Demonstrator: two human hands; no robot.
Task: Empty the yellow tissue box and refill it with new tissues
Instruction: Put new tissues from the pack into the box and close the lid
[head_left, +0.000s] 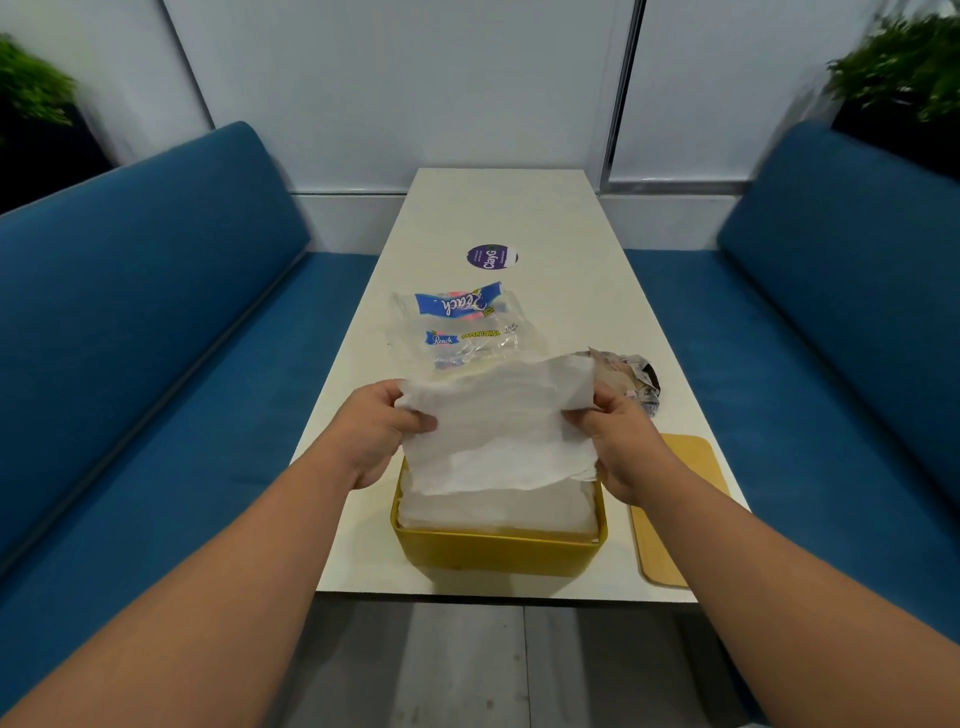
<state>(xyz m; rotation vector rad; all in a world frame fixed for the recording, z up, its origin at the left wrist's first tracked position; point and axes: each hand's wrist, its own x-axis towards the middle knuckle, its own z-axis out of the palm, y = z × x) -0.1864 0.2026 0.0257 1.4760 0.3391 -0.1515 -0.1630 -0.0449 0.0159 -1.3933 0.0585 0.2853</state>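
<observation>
Tissues (498, 431) up in both hands, a white stack held just above the open yellow tissue box (498, 551). Left hand (382, 434) grips the stack's left edge, thumb over the front, fingers tucked behind. Right hand (618, 441) pinches the right edge the same way, thumb lying across the top sheet. The stack spans the gap between the two grips, its lower edge drooping down to the box's mouth, its upper edge tilted away toward the far end of the table (519, 218).

Box sits at the near edge of the table, right below the hands, lid off, more white tissue already lying inside it. The tan lid (685, 509) lies flat just to the right of the box, partly under the right wrist. Beyond the stack, a clear plastic paper-towel wrapper (457, 327) with blue lettering lies crumpled on the tabletop. Right of that, a wad of crumpled old paper (636, 379) peeks out behind the right hand. A round purple sticker (491, 256) sits farther up the table. Blue benches (156, 312) flank both sides.
</observation>
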